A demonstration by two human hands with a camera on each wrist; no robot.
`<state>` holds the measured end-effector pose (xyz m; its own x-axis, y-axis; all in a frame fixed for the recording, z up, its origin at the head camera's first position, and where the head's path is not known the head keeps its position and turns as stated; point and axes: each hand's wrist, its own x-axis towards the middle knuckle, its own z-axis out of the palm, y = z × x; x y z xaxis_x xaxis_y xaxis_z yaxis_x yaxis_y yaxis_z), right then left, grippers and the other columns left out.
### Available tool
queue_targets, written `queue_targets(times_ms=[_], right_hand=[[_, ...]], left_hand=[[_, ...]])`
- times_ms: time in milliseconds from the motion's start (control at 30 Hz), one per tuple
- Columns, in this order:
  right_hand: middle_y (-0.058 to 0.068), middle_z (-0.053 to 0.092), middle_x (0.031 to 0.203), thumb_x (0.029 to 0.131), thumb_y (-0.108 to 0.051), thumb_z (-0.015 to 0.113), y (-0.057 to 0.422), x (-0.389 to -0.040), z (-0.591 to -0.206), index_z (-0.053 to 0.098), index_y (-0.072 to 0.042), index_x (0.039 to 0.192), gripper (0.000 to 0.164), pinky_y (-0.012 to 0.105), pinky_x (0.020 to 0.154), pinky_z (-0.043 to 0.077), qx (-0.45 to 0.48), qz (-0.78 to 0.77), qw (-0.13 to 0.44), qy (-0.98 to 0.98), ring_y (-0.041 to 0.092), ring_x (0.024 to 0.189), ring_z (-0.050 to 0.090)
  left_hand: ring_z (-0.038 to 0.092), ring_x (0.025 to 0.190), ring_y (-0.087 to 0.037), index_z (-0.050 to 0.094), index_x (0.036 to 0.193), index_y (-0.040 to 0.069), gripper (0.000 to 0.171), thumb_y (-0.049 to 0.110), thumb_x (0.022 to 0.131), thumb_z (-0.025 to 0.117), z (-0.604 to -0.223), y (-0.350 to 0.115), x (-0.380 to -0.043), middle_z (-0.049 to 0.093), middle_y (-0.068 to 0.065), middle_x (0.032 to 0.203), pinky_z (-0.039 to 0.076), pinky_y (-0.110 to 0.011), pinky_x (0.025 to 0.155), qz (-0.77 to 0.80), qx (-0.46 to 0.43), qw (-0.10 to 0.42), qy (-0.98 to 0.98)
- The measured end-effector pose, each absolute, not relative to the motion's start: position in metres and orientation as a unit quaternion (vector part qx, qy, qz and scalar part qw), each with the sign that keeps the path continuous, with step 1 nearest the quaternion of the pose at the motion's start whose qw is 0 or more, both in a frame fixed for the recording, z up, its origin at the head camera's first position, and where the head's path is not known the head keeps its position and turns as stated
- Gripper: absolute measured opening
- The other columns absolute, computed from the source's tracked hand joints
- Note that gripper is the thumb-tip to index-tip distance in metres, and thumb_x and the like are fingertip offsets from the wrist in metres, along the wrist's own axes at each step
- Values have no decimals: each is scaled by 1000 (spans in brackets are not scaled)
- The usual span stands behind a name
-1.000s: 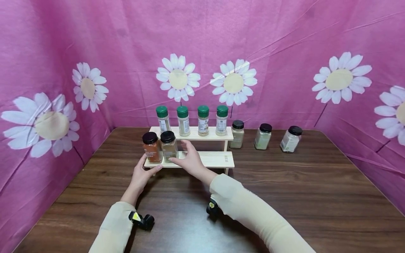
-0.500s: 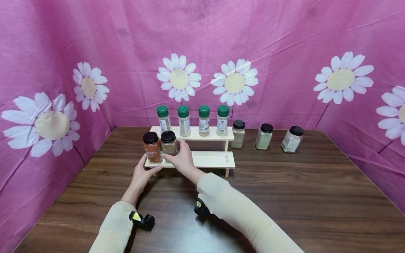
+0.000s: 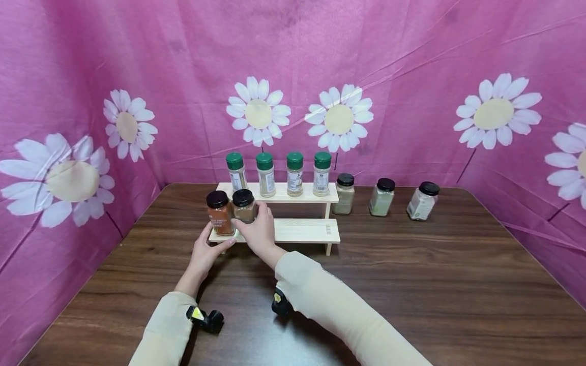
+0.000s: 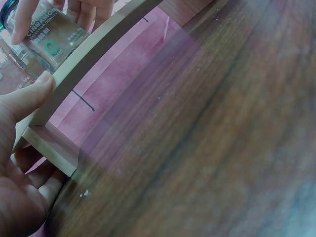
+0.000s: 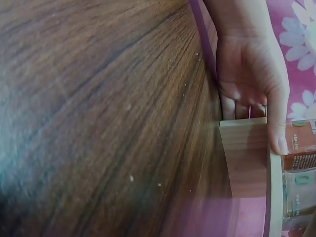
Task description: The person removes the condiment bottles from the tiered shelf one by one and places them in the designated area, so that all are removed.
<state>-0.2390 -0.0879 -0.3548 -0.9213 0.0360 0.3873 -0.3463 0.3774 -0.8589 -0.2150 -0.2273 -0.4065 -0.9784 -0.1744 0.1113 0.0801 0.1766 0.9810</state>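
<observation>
In the head view, my left hand grips the left end of a two-tier light wooden rack. Its thumb lies on the lower shelf's front edge, and in the left wrist view its fingers curl below by the rack's leg. On that shelf, my right hand holds a brown spice jar with a black lid between thumb and fingers. The jar's label reads cinnamon in the left wrist view. Close beside it, on the left, stands an orange-red spice jar with a black lid.
Several green-capped spice bottles stand along the upper shelf. Right of the rack, three black-lidded jars stand on the dark wooden table: one close to the rack, a middle jar and a far-right jar. A pink flowered cloth hangs behind.
My right hand has moved left and closed round the brown spice jar, its forearm following. The left hand keeps its place on the rack.
</observation>
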Motion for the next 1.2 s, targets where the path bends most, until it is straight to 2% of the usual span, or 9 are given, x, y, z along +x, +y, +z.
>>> queue_targets(times_ms=[533,767,867,1200], right_hand=[[6,54,91,62,-19,77,-86,-238,-357,54,-5,104,49,30,75,41,89,572,179,-796,20,86,52],[7,55,94,62,-16,76,-78,-229,-354,54,-3,105,50,31,74,42,102,588,173,-784,20,86,52],[8,57,94,61,-14,76,-73,-223,-353,55,-3,105,49,32,76,42,106,593,175,-778,20,88,52],[6,58,93,61,-8,75,-49,-209,-349,56,-3,103,46,28,72,43,133,635,135,-749,19,90,51]], left_hand=[[36,111,-22,26,135,11,74,9,74,68,-405,-226,-213,38,-14,128,29,-36,88,-635,35,97,-766],[41,103,-19,28,135,13,73,9,74,68,-406,-226,-213,41,-12,124,36,-25,75,-631,41,98,-768],[42,101,-18,29,134,13,72,8,74,68,-407,-226,-214,42,-12,123,36,-23,73,-628,41,101,-771],[36,111,-21,27,134,10,74,10,73,69,-407,-227,-214,37,-14,128,28,-33,89,-630,36,104,-769]])
